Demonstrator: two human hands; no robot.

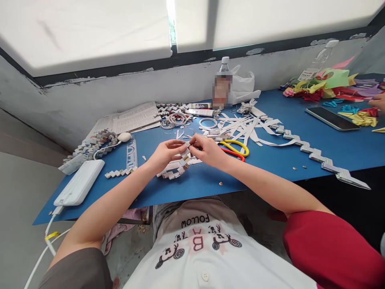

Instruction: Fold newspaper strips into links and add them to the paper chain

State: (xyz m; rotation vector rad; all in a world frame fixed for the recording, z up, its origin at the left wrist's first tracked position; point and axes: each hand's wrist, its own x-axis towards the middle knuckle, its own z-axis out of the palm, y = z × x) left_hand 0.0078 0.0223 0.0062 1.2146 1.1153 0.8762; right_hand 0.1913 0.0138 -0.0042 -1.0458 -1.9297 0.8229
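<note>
Fingers (184, 149) of both our hands pinch one folded paper link at the end of the chain (176, 170), just above the bench (270, 156). We judge joining is under way; next, the link needs pushing in straight.

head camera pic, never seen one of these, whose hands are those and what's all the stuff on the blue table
There is no machine here. A camera on a person's head looks down at their own two bare hands. The left hand and right hand together pinch one end of a folded paper chain that curls on the blue table. Around them lie cut paper strips, yellow and red scissors, a white power bank, a ruler, newspaper, tape rolls and a phone. Another person's hand shows at the far right.
</note>
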